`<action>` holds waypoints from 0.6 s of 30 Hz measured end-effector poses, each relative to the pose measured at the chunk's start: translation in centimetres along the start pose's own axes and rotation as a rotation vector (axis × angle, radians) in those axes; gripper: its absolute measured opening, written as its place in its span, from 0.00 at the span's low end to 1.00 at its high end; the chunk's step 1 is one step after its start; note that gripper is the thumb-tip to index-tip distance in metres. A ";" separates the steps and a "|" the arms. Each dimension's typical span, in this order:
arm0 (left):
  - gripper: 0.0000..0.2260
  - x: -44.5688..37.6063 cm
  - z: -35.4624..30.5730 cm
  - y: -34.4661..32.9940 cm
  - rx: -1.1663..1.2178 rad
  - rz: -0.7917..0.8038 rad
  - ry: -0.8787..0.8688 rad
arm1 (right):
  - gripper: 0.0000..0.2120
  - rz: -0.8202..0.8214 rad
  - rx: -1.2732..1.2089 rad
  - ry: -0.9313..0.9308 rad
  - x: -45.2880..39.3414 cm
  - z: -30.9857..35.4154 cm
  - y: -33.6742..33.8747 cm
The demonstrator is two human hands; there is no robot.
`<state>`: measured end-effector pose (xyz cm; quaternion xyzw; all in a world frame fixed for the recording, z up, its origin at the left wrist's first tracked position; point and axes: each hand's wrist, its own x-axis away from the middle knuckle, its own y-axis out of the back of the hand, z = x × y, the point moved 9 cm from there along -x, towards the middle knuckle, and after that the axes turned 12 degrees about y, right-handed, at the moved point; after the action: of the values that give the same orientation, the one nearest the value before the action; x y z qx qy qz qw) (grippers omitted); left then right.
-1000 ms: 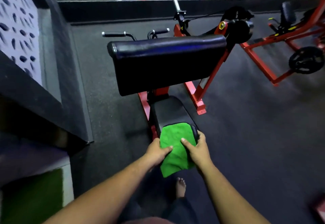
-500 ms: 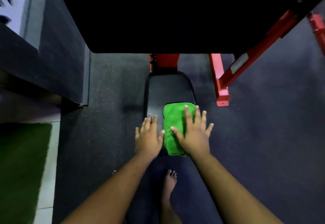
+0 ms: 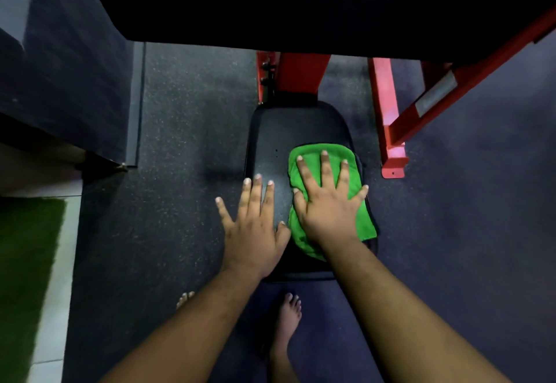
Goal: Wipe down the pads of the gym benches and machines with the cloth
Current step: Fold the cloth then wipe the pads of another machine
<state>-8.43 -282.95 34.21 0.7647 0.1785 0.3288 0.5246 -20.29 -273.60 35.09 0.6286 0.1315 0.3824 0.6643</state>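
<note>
flat, right hand fingers spread on green cloth; left hand open on seat pad

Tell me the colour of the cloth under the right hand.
Bright green. The cloth shows best in the head view, flat on the black seat pad.

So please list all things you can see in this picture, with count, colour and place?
cloth: 1, green, on right half of seat pad, under right hand
seat pad: 1, black, centre, low
large pad: 1, black, top, above seat pad
machine frame: 1, red, behind and right of seat pad
floor: dark speckled
turf patch: 1, green, lower left
feet: 2, bare, on floor below seat pad
left hand: flat on seat pad
right hand: flat, fingers spread, pressing cloth
</note>
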 end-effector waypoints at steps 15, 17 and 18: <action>0.39 -0.7 -0.9 0.2 0.026 -0.031 -0.044 | 0.26 -0.072 -0.067 -0.006 -6.3 -3.3 2.8; 0.39 -0.6 -0.8 0.2 0.024 -0.028 -0.046 | 0.27 -0.073 -0.059 -0.006 -6.9 -3.5 2.8; 0.39 -0.6 -0.8 0.2 0.022 -0.023 -0.047 | 0.27 -0.082 -0.030 0.001 -5.5 -3.5 2.6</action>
<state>-9.46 -282.81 34.38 0.7760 0.1785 0.3026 0.5239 -27.16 -274.90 35.19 0.6124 0.1517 0.3572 0.6887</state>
